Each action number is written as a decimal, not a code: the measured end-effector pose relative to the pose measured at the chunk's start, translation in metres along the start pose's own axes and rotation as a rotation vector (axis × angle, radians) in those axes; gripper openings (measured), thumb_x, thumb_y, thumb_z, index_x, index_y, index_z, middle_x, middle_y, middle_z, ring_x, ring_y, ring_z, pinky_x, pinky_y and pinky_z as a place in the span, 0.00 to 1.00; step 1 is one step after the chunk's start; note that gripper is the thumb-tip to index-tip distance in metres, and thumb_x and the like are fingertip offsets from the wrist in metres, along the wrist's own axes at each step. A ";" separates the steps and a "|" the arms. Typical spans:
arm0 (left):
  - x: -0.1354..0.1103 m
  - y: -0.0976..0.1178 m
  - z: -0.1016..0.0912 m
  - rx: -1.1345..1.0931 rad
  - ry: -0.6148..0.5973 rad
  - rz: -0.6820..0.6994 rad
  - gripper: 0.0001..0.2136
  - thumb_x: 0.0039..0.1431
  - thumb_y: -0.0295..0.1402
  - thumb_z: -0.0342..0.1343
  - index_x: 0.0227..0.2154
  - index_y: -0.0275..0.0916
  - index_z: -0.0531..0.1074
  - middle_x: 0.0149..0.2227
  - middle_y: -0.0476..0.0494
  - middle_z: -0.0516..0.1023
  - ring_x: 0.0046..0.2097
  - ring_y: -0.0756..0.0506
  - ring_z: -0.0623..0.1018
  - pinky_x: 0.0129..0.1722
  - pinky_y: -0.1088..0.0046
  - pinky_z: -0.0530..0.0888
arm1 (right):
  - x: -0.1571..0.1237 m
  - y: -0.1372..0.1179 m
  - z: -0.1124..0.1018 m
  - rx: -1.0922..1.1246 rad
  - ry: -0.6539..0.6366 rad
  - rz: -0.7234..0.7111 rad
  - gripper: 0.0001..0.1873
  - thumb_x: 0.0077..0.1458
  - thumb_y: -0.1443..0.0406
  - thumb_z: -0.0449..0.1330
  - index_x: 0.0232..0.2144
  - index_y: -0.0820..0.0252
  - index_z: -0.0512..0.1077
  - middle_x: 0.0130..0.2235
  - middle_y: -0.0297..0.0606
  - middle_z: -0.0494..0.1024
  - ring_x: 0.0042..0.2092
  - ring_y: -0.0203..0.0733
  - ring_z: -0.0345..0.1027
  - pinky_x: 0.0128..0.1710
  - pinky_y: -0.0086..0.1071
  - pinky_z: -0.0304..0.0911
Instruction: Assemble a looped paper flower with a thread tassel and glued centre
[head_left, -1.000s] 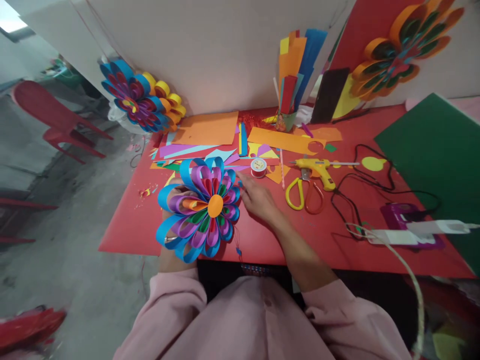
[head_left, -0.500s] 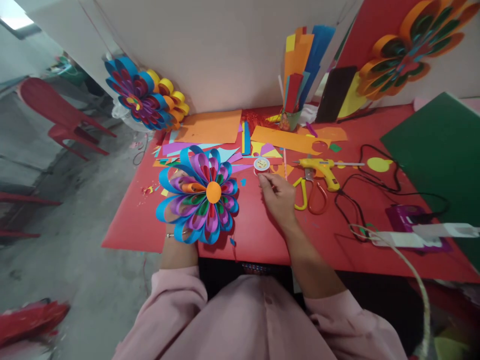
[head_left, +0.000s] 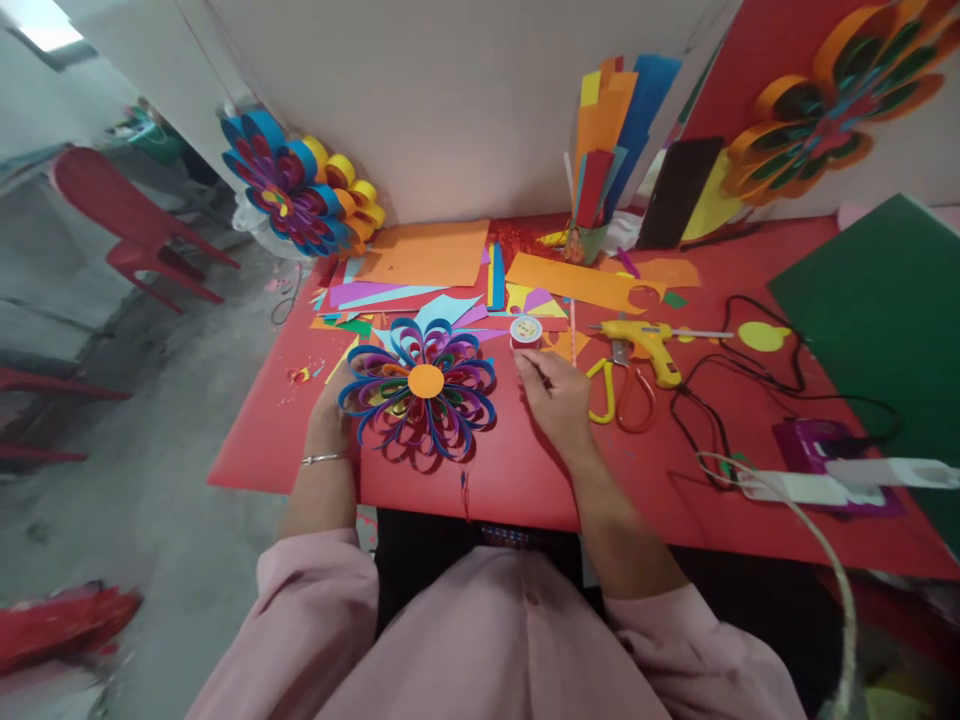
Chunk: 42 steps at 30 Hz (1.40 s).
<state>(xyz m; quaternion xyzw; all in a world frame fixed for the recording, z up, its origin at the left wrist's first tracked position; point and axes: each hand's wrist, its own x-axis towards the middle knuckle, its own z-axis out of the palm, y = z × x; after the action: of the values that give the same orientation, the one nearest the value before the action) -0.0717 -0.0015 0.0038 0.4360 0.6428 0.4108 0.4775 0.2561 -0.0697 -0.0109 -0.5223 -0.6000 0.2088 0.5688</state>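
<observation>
A quilled paper flower (head_left: 426, 381) with looped blue, purple, green and red petals and an orange centre faces up, low over the red table. My left hand (head_left: 330, 410) is at its left edge, closed on the outer petals, with the fingertips partly hidden. A spool of red thread (head_left: 526, 332) with a white rim is on the table to the flower's right. The thumb and forefinger of my right hand (head_left: 556, 395) are pinched together at the spool's near edge. What lies between them is too small to make out.
Scissors (head_left: 621, 385) and a yellow glue gun (head_left: 637, 340) lie to the right, near black cords and a power strip (head_left: 806, 485). Paper scraps and an orange sheet (head_left: 427, 250) are at the back. A cup (head_left: 591, 245) holds paper strips. Another paper flower (head_left: 281, 185) hangs at left.
The paper flower has tipped from facing me to lying nearly flat, lower and slightly right. My left hand has come out from behind it to its left edge. My right hand has barely moved.
</observation>
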 end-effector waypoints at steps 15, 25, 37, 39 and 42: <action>-0.020 0.058 0.011 0.111 0.255 0.522 0.06 0.55 0.34 0.67 0.35 0.40 0.83 0.25 0.50 0.77 0.25 0.52 0.72 0.24 0.76 0.68 | 0.115 -0.040 0.013 -0.106 -0.250 -0.351 0.12 0.69 0.58 0.61 0.39 0.53 0.84 0.36 0.34 0.83 0.41 0.43 0.77 0.47 0.38 0.71; -0.025 0.133 0.147 -0.058 -0.323 0.739 0.12 0.58 0.40 0.70 0.41 0.40 0.82 0.32 0.48 0.82 0.33 0.49 0.82 0.31 0.74 0.78 | 0.132 -0.069 -0.039 -0.220 -0.262 -0.438 0.13 0.68 0.58 0.61 0.38 0.56 0.83 0.34 0.34 0.81 0.40 0.41 0.75 0.46 0.37 0.69; -0.062 0.066 0.135 0.068 -0.313 0.414 0.01 0.51 0.30 0.68 0.26 0.41 0.83 0.28 0.49 0.80 0.36 0.45 0.78 0.39 0.69 0.76 | 0.025 -0.101 -0.029 0.010 -0.363 -0.276 0.09 0.69 0.66 0.60 0.40 0.52 0.82 0.43 0.34 0.85 0.45 0.41 0.79 0.47 0.35 0.72; -0.064 0.056 0.140 0.004 -0.439 0.228 0.02 0.50 0.31 0.67 0.27 0.39 0.82 0.30 0.46 0.82 0.36 0.44 0.80 0.39 0.67 0.78 | 0.005 -0.096 -0.019 -0.006 -0.410 -0.272 0.10 0.69 0.67 0.59 0.41 0.54 0.81 0.45 0.36 0.86 0.47 0.43 0.79 0.49 0.37 0.72; -0.059 0.048 0.148 -0.107 -0.538 -0.007 0.05 0.52 0.32 0.64 0.31 0.38 0.82 0.33 0.40 0.84 0.38 0.40 0.84 0.40 0.62 0.81 | -0.018 -0.087 -0.008 -0.071 -0.479 -0.290 0.09 0.69 0.68 0.60 0.42 0.57 0.81 0.46 0.39 0.86 0.47 0.44 0.79 0.50 0.37 0.72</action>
<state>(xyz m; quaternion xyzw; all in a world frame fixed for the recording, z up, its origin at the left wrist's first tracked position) 0.0894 -0.0275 0.0340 0.5014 0.4717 0.3121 0.6548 0.2263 -0.1202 0.0570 -0.3865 -0.7928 0.2214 0.4161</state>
